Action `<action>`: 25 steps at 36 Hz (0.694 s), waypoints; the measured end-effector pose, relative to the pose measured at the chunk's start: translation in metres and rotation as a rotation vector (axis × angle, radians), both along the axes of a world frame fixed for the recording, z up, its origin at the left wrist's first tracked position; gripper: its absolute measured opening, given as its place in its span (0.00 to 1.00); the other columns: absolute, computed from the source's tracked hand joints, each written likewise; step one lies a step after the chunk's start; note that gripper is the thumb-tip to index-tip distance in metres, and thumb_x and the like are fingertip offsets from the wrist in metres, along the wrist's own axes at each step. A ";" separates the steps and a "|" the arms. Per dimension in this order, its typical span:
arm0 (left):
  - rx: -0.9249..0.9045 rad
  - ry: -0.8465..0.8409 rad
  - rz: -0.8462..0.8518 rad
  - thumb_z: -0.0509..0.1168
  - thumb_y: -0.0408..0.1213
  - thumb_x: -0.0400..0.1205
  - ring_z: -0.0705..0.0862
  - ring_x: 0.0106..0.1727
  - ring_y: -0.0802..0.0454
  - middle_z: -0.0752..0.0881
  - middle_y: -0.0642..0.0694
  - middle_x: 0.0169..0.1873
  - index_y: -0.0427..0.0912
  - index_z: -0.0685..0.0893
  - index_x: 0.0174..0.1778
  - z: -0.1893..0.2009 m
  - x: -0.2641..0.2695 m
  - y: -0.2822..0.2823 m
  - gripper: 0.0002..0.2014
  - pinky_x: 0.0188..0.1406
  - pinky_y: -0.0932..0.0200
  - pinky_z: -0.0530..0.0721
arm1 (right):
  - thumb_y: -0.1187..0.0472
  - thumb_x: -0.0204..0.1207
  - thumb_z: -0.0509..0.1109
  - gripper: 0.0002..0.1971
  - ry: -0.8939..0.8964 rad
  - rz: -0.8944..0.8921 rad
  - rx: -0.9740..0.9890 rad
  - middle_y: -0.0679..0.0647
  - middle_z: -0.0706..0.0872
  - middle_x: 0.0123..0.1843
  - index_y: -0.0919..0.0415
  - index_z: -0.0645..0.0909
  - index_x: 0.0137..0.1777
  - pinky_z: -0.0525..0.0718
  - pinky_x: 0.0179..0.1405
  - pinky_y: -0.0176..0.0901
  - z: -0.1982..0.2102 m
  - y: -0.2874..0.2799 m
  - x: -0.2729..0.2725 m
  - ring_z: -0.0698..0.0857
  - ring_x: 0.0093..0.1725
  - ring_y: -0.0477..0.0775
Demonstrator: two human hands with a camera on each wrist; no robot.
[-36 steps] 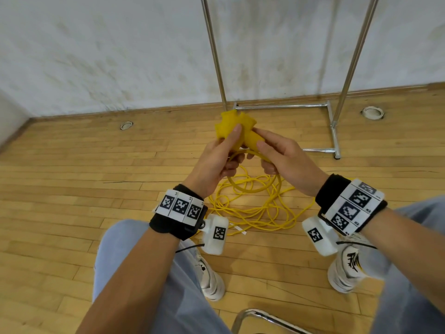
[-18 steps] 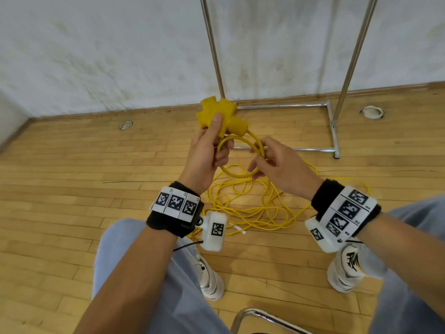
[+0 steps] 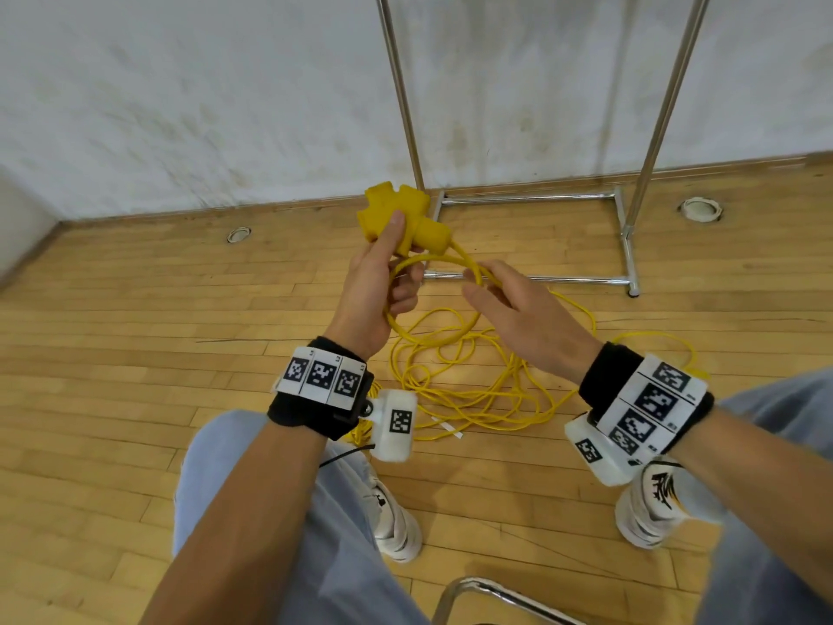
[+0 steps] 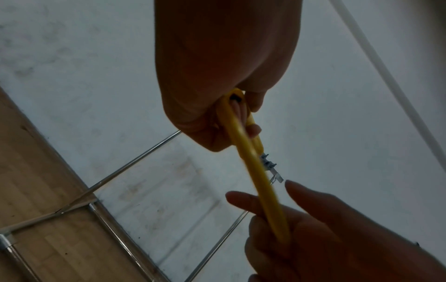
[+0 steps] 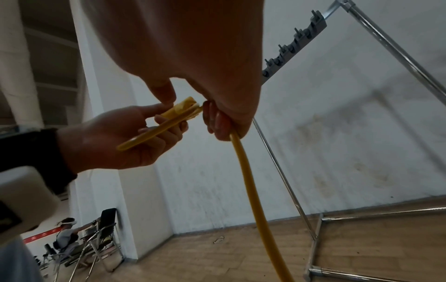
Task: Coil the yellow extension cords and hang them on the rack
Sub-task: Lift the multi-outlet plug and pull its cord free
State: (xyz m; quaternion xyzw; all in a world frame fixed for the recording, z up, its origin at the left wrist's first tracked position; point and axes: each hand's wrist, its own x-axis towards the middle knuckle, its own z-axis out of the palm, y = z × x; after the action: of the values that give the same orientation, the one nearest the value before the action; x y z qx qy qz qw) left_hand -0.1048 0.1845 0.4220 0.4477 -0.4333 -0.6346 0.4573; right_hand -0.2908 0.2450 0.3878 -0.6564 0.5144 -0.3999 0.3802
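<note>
A yellow extension cord [image 3: 473, 376] lies in a loose tangle on the wooden floor between my feet. My left hand [image 3: 383, 281] holds up its yellow multi-outlet socket head [image 3: 396, 218], thumb pressed on it, fingers curled round one small loop of cord [image 4: 255, 171]. My right hand [image 3: 505, 300] is just to the right, fingers curled round the same cord [image 5: 251, 190], which drops from it to the floor. The metal rack [image 3: 626, 236] stands against the wall behind, and its hook bar [image 5: 294, 43] shows high up in the right wrist view.
Two round floor sockets [image 3: 239, 235] [image 3: 701, 209] sit near the wall. A chrome chair frame [image 3: 487, 597] is at the bottom edge, by my white shoes [image 3: 396, 525]. In the right wrist view a seated person [image 5: 67, 234] and folding chairs are far off left.
My left hand has lifted the socket head up and to the left. My right hand has slid along the cord away from it, drawing out one small loop between the hands.
</note>
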 end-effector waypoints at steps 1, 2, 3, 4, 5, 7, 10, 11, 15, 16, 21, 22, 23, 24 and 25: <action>0.001 -0.021 -0.016 0.62 0.57 0.88 0.62 0.20 0.57 0.74 0.46 0.25 0.40 0.80 0.50 0.000 -0.001 0.001 0.20 0.15 0.64 0.56 | 0.44 0.90 0.61 0.12 0.010 -0.004 -0.021 0.47 0.70 0.35 0.48 0.80 0.62 0.69 0.28 0.35 0.000 0.000 0.001 0.68 0.30 0.45; 0.001 -0.040 -0.032 0.62 0.57 0.88 0.60 0.21 0.56 0.72 0.46 0.24 0.40 0.80 0.48 0.000 -0.002 0.003 0.20 0.16 0.64 0.54 | 0.45 0.90 0.60 0.12 0.020 -0.013 -0.046 0.47 0.70 0.35 0.49 0.80 0.61 0.69 0.28 0.35 -0.002 0.000 0.001 0.68 0.30 0.45; 0.000 -0.053 -0.047 0.62 0.57 0.88 0.59 0.22 0.56 0.68 0.47 0.24 0.42 0.80 0.45 -0.001 -0.003 0.004 0.20 0.17 0.63 0.53 | 0.45 0.90 0.60 0.12 0.032 -0.025 -0.070 0.47 0.70 0.34 0.49 0.81 0.60 0.68 0.28 0.36 -0.003 0.000 0.002 0.68 0.30 0.46; 0.001 -0.063 -0.059 0.62 0.58 0.88 0.58 0.22 0.56 0.66 0.47 0.25 0.44 0.79 0.42 -0.001 -0.004 0.005 0.20 0.18 0.63 0.52 | 0.46 0.91 0.60 0.12 0.044 -0.041 -0.092 0.47 0.70 0.33 0.50 0.82 0.60 0.68 0.28 0.37 -0.005 -0.001 0.002 0.68 0.30 0.46; 0.002 -0.070 -0.067 0.62 0.58 0.88 0.57 0.22 0.56 0.64 0.48 0.25 0.45 0.79 0.39 0.000 -0.005 0.006 0.20 0.19 0.62 0.51 | 0.48 0.91 0.60 0.12 0.050 -0.057 -0.110 0.47 0.70 0.31 0.50 0.83 0.60 0.66 0.27 0.37 -0.006 -0.001 0.001 0.68 0.29 0.46; 0.003 -0.085 -0.079 0.62 0.58 0.88 0.58 0.22 0.56 0.63 0.49 0.25 0.45 0.79 0.38 0.000 -0.006 0.006 0.21 0.20 0.61 0.50 | 0.50 0.92 0.59 0.13 0.035 -0.085 -0.131 0.44 0.67 0.28 0.50 0.85 0.60 0.63 0.25 0.38 -0.007 -0.003 0.001 0.66 0.26 0.45; 0.001 -0.115 -0.120 0.61 0.58 0.88 0.58 0.22 0.56 0.64 0.49 0.25 0.44 0.80 0.40 0.001 -0.006 0.006 0.21 0.20 0.61 0.50 | 0.51 0.92 0.58 0.14 0.015 -0.097 -0.153 0.45 0.66 0.26 0.49 0.86 0.58 0.61 0.26 0.42 -0.008 -0.003 0.001 0.65 0.25 0.46; 0.001 -0.122 -0.134 0.61 0.59 0.88 0.58 0.23 0.56 0.64 0.49 0.25 0.44 0.81 0.41 0.001 -0.006 0.005 0.21 0.20 0.61 0.51 | 0.52 0.92 0.58 0.14 0.013 -0.097 -0.161 0.45 0.66 0.26 0.50 0.86 0.57 0.62 0.25 0.43 -0.008 -0.003 0.002 0.65 0.25 0.47; 0.030 -0.135 -0.178 0.60 0.60 0.88 0.61 0.23 0.55 0.66 0.49 0.24 0.43 0.81 0.45 0.001 -0.006 0.004 0.22 0.20 0.61 0.54 | 0.54 0.93 0.57 0.15 0.019 -0.116 -0.197 0.46 0.66 0.26 0.56 0.83 0.50 0.63 0.25 0.44 -0.008 -0.001 0.002 0.64 0.24 0.46; 0.045 -0.152 -0.182 0.59 0.61 0.87 0.62 0.23 0.55 0.68 0.50 0.24 0.42 0.81 0.46 0.001 -0.006 0.004 0.23 0.20 0.61 0.57 | 0.54 0.93 0.57 0.15 0.016 -0.123 -0.203 0.46 0.66 0.25 0.57 0.82 0.49 0.62 0.24 0.42 -0.008 -0.001 0.001 0.64 0.23 0.46; 0.165 -0.459 -0.150 0.52 0.67 0.87 0.81 0.34 0.51 0.87 0.45 0.39 0.42 0.85 0.54 -0.006 -0.011 0.007 0.30 0.35 0.56 0.77 | 0.57 0.93 0.58 0.16 0.074 -0.152 -0.195 0.44 0.65 0.24 0.59 0.82 0.46 0.61 0.24 0.37 -0.009 -0.007 -0.003 0.65 0.22 0.46; 0.169 -0.567 -0.138 0.52 0.67 0.87 0.84 0.40 0.50 0.88 0.44 0.44 0.43 0.84 0.55 -0.008 -0.012 0.008 0.30 0.40 0.54 0.79 | 0.57 0.93 0.58 0.16 0.096 -0.154 -0.183 0.44 0.66 0.23 0.60 0.81 0.46 0.63 0.24 0.36 -0.009 -0.008 -0.004 0.67 0.22 0.46; 0.157 -0.678 -0.119 0.53 0.66 0.87 0.84 0.45 0.49 0.88 0.43 0.50 0.44 0.82 0.57 -0.011 -0.012 0.009 0.28 0.43 0.53 0.79 | 0.58 0.92 0.58 0.16 0.117 -0.157 -0.164 0.44 0.67 0.23 0.61 0.82 0.45 0.64 0.24 0.35 -0.010 -0.009 -0.005 0.69 0.22 0.45; 0.126 -0.774 -0.091 0.57 0.65 0.86 0.83 0.48 0.49 0.86 0.43 0.53 0.43 0.80 0.58 -0.016 -0.012 0.010 0.26 0.42 0.54 0.79 | 0.59 0.92 0.59 0.16 0.140 -0.159 -0.137 0.44 0.68 0.23 0.61 0.82 0.44 0.66 0.24 0.34 -0.011 -0.011 -0.006 0.71 0.22 0.44; 0.078 -0.846 -0.057 0.60 0.62 0.86 0.82 0.48 0.51 0.84 0.44 0.53 0.41 0.78 0.60 -0.020 -0.011 0.010 0.25 0.39 0.55 0.78 | 0.59 0.92 0.59 0.16 0.163 -0.163 -0.104 0.44 0.69 0.23 0.61 0.82 0.44 0.66 0.24 0.34 -0.014 -0.012 -0.008 0.72 0.22 0.43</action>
State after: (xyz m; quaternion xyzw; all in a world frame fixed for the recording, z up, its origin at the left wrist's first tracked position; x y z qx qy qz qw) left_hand -0.1159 0.1944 0.4021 0.6735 -0.5707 -0.4233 0.2039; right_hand -0.2984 0.2327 0.3741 -0.6618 0.5737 -0.4009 0.2686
